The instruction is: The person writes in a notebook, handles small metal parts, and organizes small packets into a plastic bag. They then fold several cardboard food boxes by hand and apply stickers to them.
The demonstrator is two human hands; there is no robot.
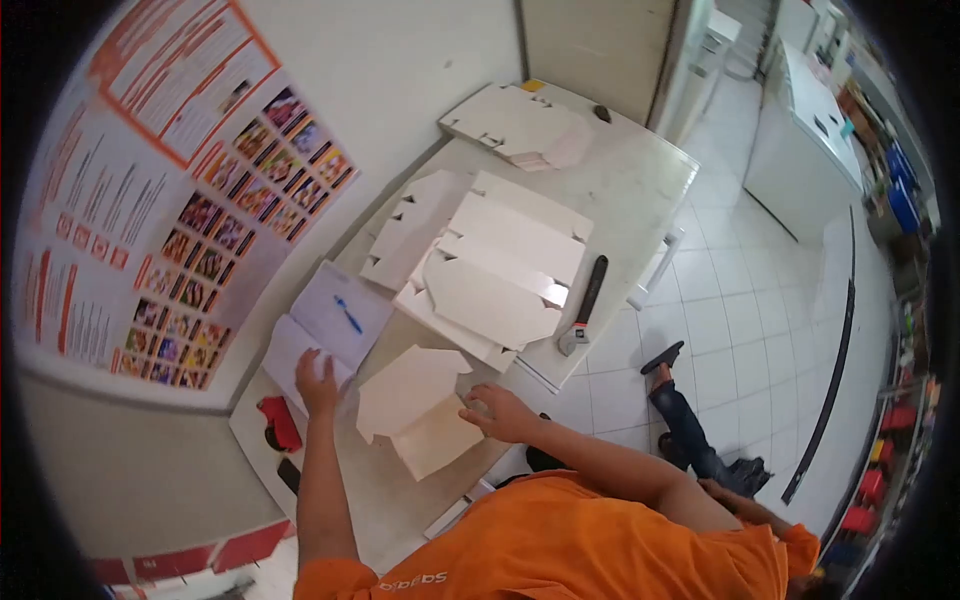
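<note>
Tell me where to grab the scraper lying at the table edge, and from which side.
Grip the scraper by its long dark handle, coming from the open floor side. The handle lies flat along the table edge, clear of the cardboard; the metal blade end points toward the person.

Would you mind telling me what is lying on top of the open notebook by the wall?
A blue pen lies on the open notebook, and the left hand rests on its near page. Anything under the notebook is hidden.
</note>
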